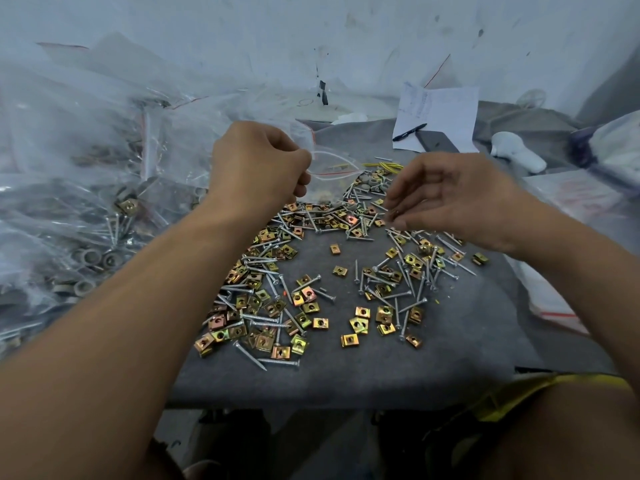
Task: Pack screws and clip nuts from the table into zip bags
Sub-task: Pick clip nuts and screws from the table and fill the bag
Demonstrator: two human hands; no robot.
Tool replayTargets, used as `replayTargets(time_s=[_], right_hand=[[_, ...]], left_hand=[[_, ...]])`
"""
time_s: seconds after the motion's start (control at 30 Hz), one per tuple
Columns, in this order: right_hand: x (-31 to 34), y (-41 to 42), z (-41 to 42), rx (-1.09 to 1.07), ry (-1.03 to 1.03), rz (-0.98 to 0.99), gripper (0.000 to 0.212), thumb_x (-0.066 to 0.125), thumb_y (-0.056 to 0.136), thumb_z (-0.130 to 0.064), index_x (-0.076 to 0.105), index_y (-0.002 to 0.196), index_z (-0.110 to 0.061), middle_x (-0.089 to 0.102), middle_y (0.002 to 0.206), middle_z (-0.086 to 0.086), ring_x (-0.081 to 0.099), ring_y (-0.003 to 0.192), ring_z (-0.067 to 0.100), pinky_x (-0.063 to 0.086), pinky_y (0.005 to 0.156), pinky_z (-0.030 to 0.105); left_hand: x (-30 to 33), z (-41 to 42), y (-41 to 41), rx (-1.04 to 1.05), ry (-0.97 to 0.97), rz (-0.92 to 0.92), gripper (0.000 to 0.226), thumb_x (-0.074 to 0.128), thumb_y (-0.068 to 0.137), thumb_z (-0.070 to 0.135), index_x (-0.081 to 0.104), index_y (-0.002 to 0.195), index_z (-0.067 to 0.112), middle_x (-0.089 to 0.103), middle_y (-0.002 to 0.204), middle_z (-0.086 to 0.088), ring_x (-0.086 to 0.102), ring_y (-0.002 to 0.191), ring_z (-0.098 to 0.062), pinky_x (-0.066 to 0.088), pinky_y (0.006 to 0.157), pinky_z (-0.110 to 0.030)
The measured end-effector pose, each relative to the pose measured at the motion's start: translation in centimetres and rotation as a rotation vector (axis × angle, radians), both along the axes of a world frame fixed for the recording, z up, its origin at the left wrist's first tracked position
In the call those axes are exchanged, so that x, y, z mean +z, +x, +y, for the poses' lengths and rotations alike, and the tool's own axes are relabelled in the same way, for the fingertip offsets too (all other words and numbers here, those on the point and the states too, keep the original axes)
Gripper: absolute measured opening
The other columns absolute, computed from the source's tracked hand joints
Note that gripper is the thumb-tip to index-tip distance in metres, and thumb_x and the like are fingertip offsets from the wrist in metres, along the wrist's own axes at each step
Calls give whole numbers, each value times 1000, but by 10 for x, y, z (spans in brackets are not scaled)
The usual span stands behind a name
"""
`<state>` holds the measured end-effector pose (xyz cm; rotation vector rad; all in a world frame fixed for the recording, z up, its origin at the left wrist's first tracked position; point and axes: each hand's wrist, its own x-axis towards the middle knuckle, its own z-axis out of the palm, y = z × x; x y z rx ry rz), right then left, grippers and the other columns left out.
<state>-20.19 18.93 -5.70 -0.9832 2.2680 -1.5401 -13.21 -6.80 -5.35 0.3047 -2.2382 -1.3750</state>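
Note:
Several silver screws (258, 318) and gold clip nuts (358, 322) lie scattered over the grey felt table (346, 372). My left hand (258, 168) grips the mouth of a clear zip bag (332, 168) with a red seal line, holding it above the far pile. A little to the right, my right hand (446, 195) hovers over the screws with fingers curled, pinching a small brownish piece (394, 213) between thumb and fingertips; what the piece is cannot be told.
A heap of filled clear bags (86, 202) covers the left side. At the back right lie a paper sheet (446, 112), a pen (408, 132) and a dark phone (437, 140). More bags (568, 292) lie along the right edge. A white object (516, 150) sits far right.

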Motion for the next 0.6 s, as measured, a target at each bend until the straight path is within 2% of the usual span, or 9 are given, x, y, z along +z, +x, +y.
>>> replayTargets(time_s=[0.17, 0.3, 0.43, 0.6], right_hand=[[-4, -2, -2, -30, 96, 42, 38, 83, 73, 15, 71, 100, -9, 78, 91, 12, 78, 88, 29, 64, 79, 36], [-8, -9, -6, -78, 373, 84, 44, 83, 76, 11, 71, 101, -23, 79, 86, 2, 78, 82, 20, 64, 84, 45], [-12, -8, -13, -74, 455, 114, 52, 85, 75, 10, 69, 102, -31, 79, 87, -5, 77, 79, 14, 64, 80, 42], [-8, -5, -19, -23, 590, 177, 40, 85, 75, 9, 74, 99, -21, 79, 86, -10, 76, 79, 6, 63, 79, 29]], left_hand=[[1, 0, 0, -4, 3, 5, 12, 72, 96, 10, 77, 86, 6, 77, 70, -7, 75, 60, -17, 63, 59, -30], [1, -1, 0, 2, 12, 7, 12, 72, 95, 10, 77, 86, 5, 77, 71, -8, 75, 60, -18, 64, 60, -31], [0, -2, 0, -7, 7, 5, 12, 72, 96, 10, 77, 85, 6, 77, 71, -7, 75, 61, -19, 65, 62, -33], [2, -3, 2, 1, 10, 12, 13, 72, 96, 10, 77, 84, 6, 77, 70, -7, 75, 60, -18, 63, 60, -30]])
